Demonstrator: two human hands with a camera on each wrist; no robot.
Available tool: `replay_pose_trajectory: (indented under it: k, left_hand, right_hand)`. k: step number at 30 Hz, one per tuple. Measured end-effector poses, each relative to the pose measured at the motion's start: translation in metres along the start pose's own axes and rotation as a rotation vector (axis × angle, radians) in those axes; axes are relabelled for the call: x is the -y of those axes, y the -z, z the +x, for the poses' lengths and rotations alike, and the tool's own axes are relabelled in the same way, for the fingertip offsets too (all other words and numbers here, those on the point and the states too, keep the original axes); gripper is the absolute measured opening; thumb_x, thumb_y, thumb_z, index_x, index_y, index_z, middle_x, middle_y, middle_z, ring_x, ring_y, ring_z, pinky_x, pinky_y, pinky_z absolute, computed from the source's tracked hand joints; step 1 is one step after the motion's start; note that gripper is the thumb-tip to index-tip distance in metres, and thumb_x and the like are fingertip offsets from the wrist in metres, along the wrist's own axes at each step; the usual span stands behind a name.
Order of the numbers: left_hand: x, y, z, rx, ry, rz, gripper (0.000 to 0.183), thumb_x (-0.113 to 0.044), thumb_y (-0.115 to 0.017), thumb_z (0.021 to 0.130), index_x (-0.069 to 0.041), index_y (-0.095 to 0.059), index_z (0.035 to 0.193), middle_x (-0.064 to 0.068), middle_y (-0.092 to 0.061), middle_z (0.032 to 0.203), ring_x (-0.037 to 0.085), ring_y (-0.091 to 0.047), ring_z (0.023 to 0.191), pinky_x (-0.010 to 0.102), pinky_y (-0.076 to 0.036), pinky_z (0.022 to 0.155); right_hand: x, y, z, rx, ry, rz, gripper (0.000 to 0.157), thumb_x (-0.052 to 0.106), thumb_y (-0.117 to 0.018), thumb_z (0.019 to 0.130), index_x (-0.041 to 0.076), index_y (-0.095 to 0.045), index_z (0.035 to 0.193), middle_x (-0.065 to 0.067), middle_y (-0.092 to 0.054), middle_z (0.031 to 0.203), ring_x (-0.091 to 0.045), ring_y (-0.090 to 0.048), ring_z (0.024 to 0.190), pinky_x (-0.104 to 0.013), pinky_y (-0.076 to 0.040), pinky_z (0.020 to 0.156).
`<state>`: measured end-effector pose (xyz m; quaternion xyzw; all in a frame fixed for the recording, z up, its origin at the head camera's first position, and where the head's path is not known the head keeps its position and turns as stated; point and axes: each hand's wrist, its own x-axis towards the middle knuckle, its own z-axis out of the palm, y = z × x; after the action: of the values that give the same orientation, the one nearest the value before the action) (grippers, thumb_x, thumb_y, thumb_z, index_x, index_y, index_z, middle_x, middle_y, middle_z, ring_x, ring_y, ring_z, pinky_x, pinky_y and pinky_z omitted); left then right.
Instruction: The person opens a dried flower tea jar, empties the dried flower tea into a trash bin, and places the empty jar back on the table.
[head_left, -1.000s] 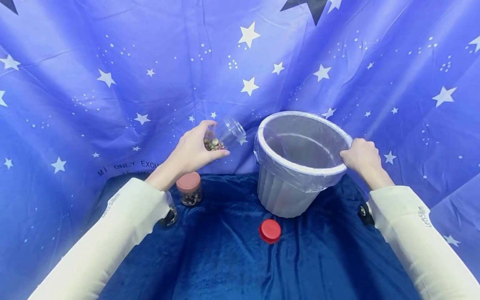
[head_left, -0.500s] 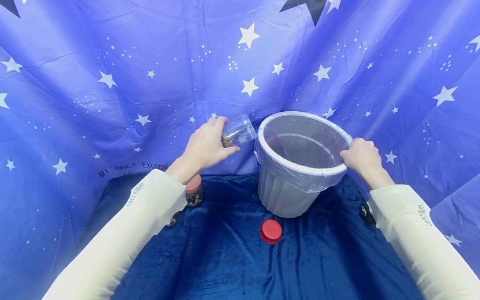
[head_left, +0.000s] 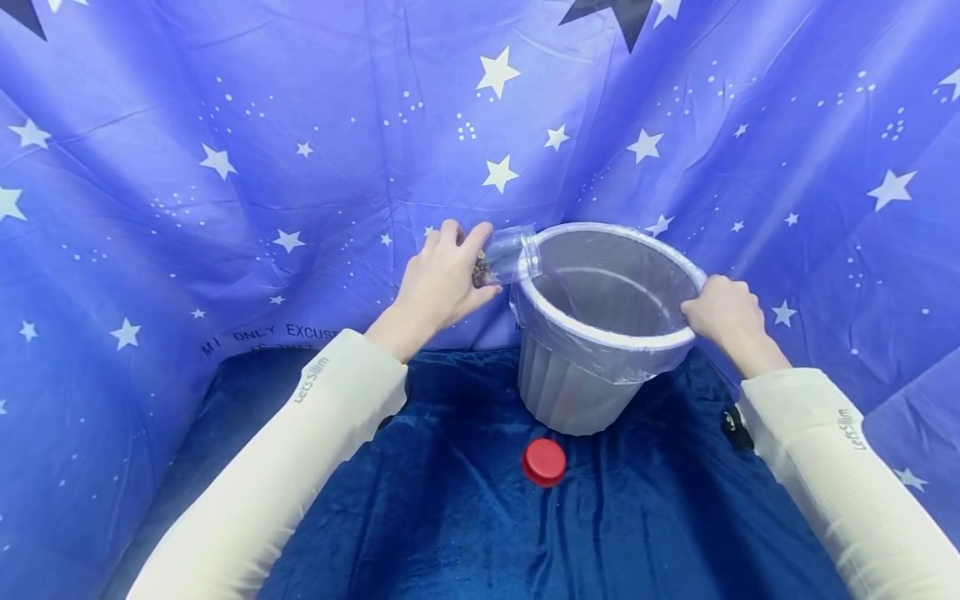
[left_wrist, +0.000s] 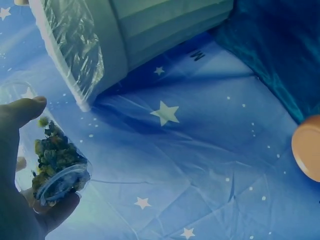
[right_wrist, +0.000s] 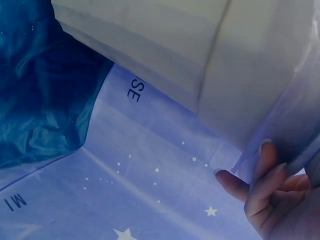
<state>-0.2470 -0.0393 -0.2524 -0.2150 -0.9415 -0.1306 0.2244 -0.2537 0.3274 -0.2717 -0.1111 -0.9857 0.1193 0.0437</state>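
Note:
My left hand (head_left: 442, 279) grips a clear, lidless jar (head_left: 510, 254) lying nearly sideways, its mouth at the left rim of a grey trash can (head_left: 566, 387). Dried flower buds (left_wrist: 57, 155) are gathered toward the jar's base in the left wrist view. A clear plastic liner (head_left: 600, 358) is folded over the can's rim. At the right side of that rim, my right hand (head_left: 723, 317) holds on with curled fingers. On the cloth in front of the can lies a red lid (head_left: 543, 462).
Dark blue cloth (head_left: 450, 500) covers the surface. Behind it hangs a blue-purple star-patterned curtain (head_left: 360, 108). A pinkish-orange jar lid (left_wrist: 307, 150) shows at the right edge of the left wrist view; my left forearm hides that jar in the head view.
My left hand has carried the jar rightward to the can's rim and tipped it closer to horizontal. The right hand and the can have stayed in place.

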Motion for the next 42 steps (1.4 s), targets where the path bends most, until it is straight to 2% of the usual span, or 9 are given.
replay_pose_trajectory:
  k: [3,7,10,16,24,29,34,39,42]
  left_hand:
    - [-0.002,0.001,0.002,0.006,-0.025,0.051,0.072,-0.042,-0.074,0.084,-0.017,-0.041,0.143,0.020,-0.052,0.123,0.037,-0.057,0.107,0.048,-0.058,0.072]
    - [-0.003,-0.002,0.004,-0.053,-0.120,0.167,0.070,-0.039,-0.074,0.084,-0.011,-0.044,0.139,0.021,-0.056,0.116,0.038,-0.060,0.105,0.046,-0.058,0.071]
    - [-0.004,-0.004,0.006,-0.087,-0.164,0.229,0.068,-0.039,-0.075,0.083,-0.010,-0.045,0.137,0.020,-0.057,0.114,0.038,-0.061,0.103,0.044,-0.058,0.069]
    - [-0.011,-0.009,0.009,-0.098,-0.173,0.264,0.069,-0.039,-0.074,0.083,-0.011,-0.045,0.139,0.020,-0.057,0.117,0.037,-0.061,0.105,0.042,-0.058,0.071]
    - [-0.017,-0.019,0.008,-0.204,-0.208,0.316,0.061,-0.030,-0.076,0.081,-0.013,-0.050,0.132,0.018,-0.058,0.116,0.033,-0.058,0.106,0.040,-0.057,0.069]
    - [-0.028,-0.019,0.013,-0.172,-0.204,0.327,0.059,-0.027,-0.073,0.083,-0.015,-0.049,0.135,0.017,-0.057,0.123,0.033,-0.055,0.113,0.041,-0.054,0.076]
    - [-0.035,-0.019,0.016,-0.144,-0.198,0.335,0.058,-0.026,-0.070,0.084,-0.016,-0.047,0.136,0.016,-0.056,0.122,0.032,-0.054,0.113,0.041,-0.053,0.079]
    - [-0.036,-0.021,0.016,-0.141,-0.186,0.338,0.060,-0.029,-0.072,0.083,-0.017,-0.046,0.136,0.016,-0.055,0.121,0.031,-0.054,0.112,0.040,-0.051,0.079]
    - [-0.035,-0.022,0.016,-0.163,-0.202,0.343,0.054,-0.024,-0.069,0.085,-0.017,-0.047,0.134,0.016,-0.055,0.121,0.032,-0.053,0.113,0.041,-0.051,0.079]
  right_hand:
    - [0.000,0.000,0.001,-0.002,0.003,-0.001,0.047,0.025,-0.051,0.087,-0.018,-0.054,0.106,-0.047,-0.053,0.110,-0.063,-0.054,0.098,-0.062,-0.048,0.068]
    - [-0.001,0.000,0.001,-0.002,0.005,-0.005,0.047,0.025,-0.051,0.087,-0.018,-0.054,0.107,-0.046,-0.054,0.110,-0.063,-0.054,0.098,-0.062,-0.049,0.068]
    - [-0.001,0.000,0.001,0.005,0.003,-0.010,0.047,0.025,-0.051,0.087,-0.018,-0.054,0.107,-0.046,-0.053,0.110,-0.063,-0.054,0.098,-0.062,-0.048,0.068]
    - [0.000,-0.001,0.001,0.005,0.009,-0.013,0.048,0.025,-0.051,0.088,-0.018,-0.054,0.109,-0.047,-0.053,0.111,-0.063,-0.054,0.099,-0.063,-0.048,0.070]
    - [0.002,-0.001,0.002,0.002,0.014,-0.011,0.047,0.025,-0.051,0.088,-0.017,-0.054,0.107,-0.045,-0.055,0.109,-0.062,-0.056,0.096,-0.061,-0.048,0.067]
    - [0.002,0.000,0.000,0.005,0.006,-0.012,0.048,0.025,-0.051,0.088,-0.018,-0.053,0.109,-0.046,-0.054,0.110,-0.062,-0.055,0.098,-0.062,-0.048,0.069]
    - [0.000,-0.001,0.000,0.012,0.003,-0.012,0.049,0.026,-0.050,0.089,-0.018,-0.053,0.110,-0.047,-0.053,0.112,-0.063,-0.054,0.099,-0.063,-0.048,0.070]
    - [-0.001,-0.002,0.000,0.011,-0.001,-0.008,0.049,0.026,-0.050,0.089,-0.018,-0.053,0.110,-0.047,-0.053,0.112,-0.063,-0.054,0.099,-0.063,-0.048,0.070]
    - [-0.001,-0.002,0.000,0.007,-0.002,-0.008,0.049,0.026,-0.050,0.089,-0.018,-0.053,0.111,-0.047,-0.053,0.112,-0.063,-0.054,0.100,-0.063,-0.048,0.070]
